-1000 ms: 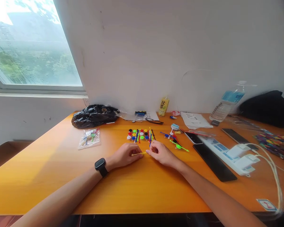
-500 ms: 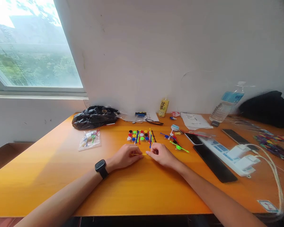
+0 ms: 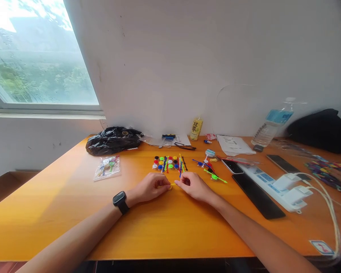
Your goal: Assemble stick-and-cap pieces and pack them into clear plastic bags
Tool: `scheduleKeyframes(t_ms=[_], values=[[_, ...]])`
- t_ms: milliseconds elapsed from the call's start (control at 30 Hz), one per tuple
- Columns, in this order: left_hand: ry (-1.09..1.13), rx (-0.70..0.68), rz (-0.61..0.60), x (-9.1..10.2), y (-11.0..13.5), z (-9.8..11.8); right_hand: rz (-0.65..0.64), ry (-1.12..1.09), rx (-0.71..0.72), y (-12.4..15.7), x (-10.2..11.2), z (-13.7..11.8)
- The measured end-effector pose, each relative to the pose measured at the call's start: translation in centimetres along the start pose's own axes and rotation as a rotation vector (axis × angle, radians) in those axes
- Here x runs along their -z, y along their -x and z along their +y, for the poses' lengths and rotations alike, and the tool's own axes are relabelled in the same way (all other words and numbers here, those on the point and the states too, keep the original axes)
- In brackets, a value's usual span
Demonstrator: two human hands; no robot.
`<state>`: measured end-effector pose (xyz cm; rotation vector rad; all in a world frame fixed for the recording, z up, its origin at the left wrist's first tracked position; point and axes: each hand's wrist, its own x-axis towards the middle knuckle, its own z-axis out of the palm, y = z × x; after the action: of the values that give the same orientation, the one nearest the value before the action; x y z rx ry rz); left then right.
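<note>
- Both ends of the thin yellow plastic stick [image 3: 172, 184] deserve equal care, I'd say from where I stand: a light pinch, fingertips close to the middle, so that so slim a piece isn't bent
- Better, to my mind, to work it low over the orange-brown wooden table [image 3: 130, 235], where a slip would mean only a short drop, and to turn it gently rather than force it
- The left hand [image 3: 152, 186] is mostly closed, fingers curled, thumb and fingertips pinching the stick; part of the stick lies hidden in that grip
- The right hand [image 3: 194, 185] is loosely curled, with a hollow inside it, thumb and forefinger meeting on the stick's other end; how hard they press I can't tell
- That stick spans the narrow gap between the 2 hands, near the middle of the table; a small yellowish patch shows under the left fingertips, too small for me to make out
- Just beyond the hands sit small round plastic discs in mixed colours [image 3: 160, 167], with thin multicoloured plastic sticks [image 3: 182, 163] beside them
- To the right hand's right lies a bright green pointed plastic stick [image 3: 221, 180], apart from the fingers
</note>
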<state>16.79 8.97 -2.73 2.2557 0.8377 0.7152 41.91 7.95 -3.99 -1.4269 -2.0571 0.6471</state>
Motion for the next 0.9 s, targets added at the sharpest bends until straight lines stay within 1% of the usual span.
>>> scheduleKeyframes(t_ms=[100, 233, 367, 633, 733, 900], values=[[-0.002, -0.007, 0.002, 0.0, -0.1, 0.0, -0.007, 0.003, 0.003, 0.0, 0.1, 0.0], [0.016, 0.030, -0.002, 0.1, -0.1, 0.2, -0.043, -0.036, -0.016, -0.1, 0.0, 0.2], [0.073, 0.043, -0.018, 0.2, -0.1, 0.5, -0.027, -0.041, -0.034, 0.0, -0.2, 0.2], [0.043, 0.018, -0.010, 0.0, -0.1, 0.4, -0.049, 0.007, 0.002, 0.4, 0.3, -0.8], [0.025, 0.019, -0.010, 0.0, -0.1, 0.3, -0.067, 0.038, 0.029, 0.5, 0.4, -0.9], [0.019, 0.018, -0.004, -0.1, -0.1, 0.0, -0.065, 0.059, 0.032, 0.6, 0.4, -1.1]])
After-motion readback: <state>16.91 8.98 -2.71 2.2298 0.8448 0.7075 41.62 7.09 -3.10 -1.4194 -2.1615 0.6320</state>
